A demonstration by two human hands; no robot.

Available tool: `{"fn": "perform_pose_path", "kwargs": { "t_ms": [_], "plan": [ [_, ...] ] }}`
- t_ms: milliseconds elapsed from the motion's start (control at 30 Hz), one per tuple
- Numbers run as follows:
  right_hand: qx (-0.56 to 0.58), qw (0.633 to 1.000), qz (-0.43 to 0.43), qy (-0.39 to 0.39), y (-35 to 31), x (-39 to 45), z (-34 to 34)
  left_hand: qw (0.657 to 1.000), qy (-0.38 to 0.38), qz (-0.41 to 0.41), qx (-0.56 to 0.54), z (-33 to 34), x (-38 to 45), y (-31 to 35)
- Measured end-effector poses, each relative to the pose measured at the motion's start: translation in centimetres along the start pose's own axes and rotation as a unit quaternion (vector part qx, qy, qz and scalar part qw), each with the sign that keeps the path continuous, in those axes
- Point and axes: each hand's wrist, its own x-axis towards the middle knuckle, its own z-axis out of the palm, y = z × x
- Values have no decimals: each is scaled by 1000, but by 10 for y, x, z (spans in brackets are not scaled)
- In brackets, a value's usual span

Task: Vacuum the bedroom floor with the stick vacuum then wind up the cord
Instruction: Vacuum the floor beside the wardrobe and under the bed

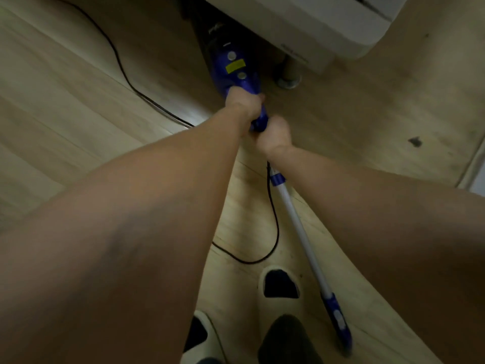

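The blue stick vacuum (pixel 234 67) lies low, its dark front end reaching under a pale bed frame (pixel 301 24). My left hand (pixel 242 101) grips the blue body just behind the yellow label. My right hand (pixel 274 136) grips the blue neck right behind it. The silver tube (pixel 299 227) runs back toward me and ends in a blue handle (pixel 338 319) near my feet. The black cord (pixel 118 59) trails across the floor at left, and another loop of it (pixel 273 224) hangs from the neck down to the floor.
Wooden floor (pixel 78 114) all around. A round bed leg (pixel 288 74) stands just right of the vacuum body. My feet in pale slippers (pixel 280 282) are at the bottom. A dark spot (pixel 414 141) marks the floor at right; a pale edge (pixel 472 169) lies far right.
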Motion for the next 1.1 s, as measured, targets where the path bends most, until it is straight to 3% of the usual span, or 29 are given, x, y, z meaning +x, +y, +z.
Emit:
{"fn": "perform_pose_path", "kwargs": {
  "t_ms": [300,467,700,900,1100],
  "plan": [
    [-57,998,13,25,48,-52,-13,995,-77,1,58,16,-33,-36],
    [-103,994,14,39,35,-24,-20,996,-76,15,35,19,-10,-22],
    [-67,997,-27,23,2,18,-25,997,-77,14,-6,8,20,20],
    [-21,998,31,50,50,-33,-29,996,-93,-15,2,34,-21,-27],
    [89,995,18,39,56,-27,-35,996,-93,-6,-6,44,-13,-28]
  ]
}}
